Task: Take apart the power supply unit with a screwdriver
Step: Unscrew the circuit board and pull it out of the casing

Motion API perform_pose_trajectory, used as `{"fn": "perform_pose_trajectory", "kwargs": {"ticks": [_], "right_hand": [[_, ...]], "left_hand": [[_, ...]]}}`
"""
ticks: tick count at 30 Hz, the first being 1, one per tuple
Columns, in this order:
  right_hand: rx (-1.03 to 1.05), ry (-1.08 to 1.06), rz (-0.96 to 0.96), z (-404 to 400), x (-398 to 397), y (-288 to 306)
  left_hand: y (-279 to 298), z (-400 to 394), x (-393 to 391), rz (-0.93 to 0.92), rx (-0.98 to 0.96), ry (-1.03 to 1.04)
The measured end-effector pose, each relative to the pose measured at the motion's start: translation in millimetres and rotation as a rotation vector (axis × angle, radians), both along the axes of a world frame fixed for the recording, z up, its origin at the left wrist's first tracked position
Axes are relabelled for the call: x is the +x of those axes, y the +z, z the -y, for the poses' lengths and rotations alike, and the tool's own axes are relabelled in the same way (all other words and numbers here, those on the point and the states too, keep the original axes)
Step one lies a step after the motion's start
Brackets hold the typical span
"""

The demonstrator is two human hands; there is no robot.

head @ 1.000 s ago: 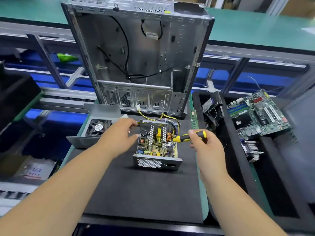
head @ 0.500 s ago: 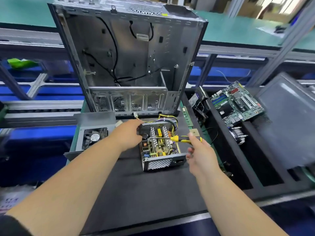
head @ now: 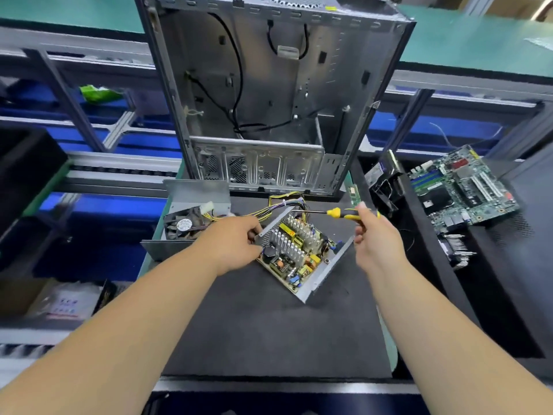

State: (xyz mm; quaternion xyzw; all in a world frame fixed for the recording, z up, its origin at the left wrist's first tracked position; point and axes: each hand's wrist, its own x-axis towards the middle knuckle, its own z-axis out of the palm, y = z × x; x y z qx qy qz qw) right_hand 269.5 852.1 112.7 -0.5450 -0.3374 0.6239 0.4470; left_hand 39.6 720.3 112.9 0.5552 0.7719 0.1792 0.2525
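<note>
Black mat (head: 269,333), power supply unit (head: 299,253) between left hand (head: 236,244), right hand (head: 374,238)

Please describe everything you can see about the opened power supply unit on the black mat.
The opened grey metal power supply unit sits turned at an angle on the black mat, in front of the empty grey computer case. Its cover is off, which exposes a circuit board with silver finned heatsinks, yellow components and a black capacitor. One visible side wall is perforated. A bundle of yellow and black wires leaves its far end. The left hand grips its left edge; the right hand holds a yellow-handled screwdriver above it.
</note>
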Motion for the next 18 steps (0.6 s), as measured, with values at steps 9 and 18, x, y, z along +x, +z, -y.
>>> {"fn": "perform_pose_trajectory", "kwargs": {"ticks": [9,18], "right_hand": [[0.075,0.175,-0.028,-47,-2,2],[0.127,0.328,-0.020,-69,9,4]], "left_hand": [[5,16,44,0.123,0.013,0.096],[9,16,83,0.094,-0.021,0.176]]}}
